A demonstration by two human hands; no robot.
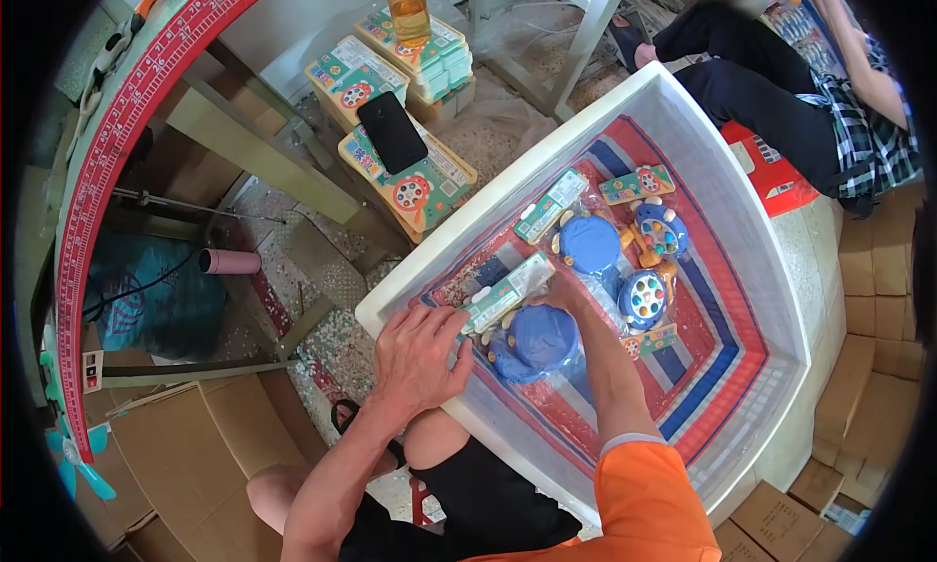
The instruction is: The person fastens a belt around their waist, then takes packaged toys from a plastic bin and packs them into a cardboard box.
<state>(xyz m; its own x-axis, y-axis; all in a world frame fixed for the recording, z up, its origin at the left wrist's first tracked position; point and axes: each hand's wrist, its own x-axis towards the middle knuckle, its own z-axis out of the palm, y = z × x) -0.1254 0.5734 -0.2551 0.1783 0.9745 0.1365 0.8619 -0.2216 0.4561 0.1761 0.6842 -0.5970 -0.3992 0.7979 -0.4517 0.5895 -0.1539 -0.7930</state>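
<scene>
A large white plastic bin [787, 391] stands in front of me, holding several bagged blue toys. My left hand [420, 352] lies over its near-left rim, thumb apart, fingertips at the lower end of a green printed box [509, 293]. At the other end of that box is my right hand [566, 294], reaching down inside; its fingers are mostly hidden. Between both hands sits a round blue toy [544, 338] in clear plastic. Farther in are another blue toy [590, 244], a second green box [551, 206] and two toys with coloured dots [644, 299].
Stacked green toy boxes [429, 181] beyond the bin carry a black phone [391, 133] and an amber bottle [408, 16]. Another person [771, 84] sits at upper right. Cardboard boxes [215, 455] lie lower left. A pink cup [230, 261] is on the left.
</scene>
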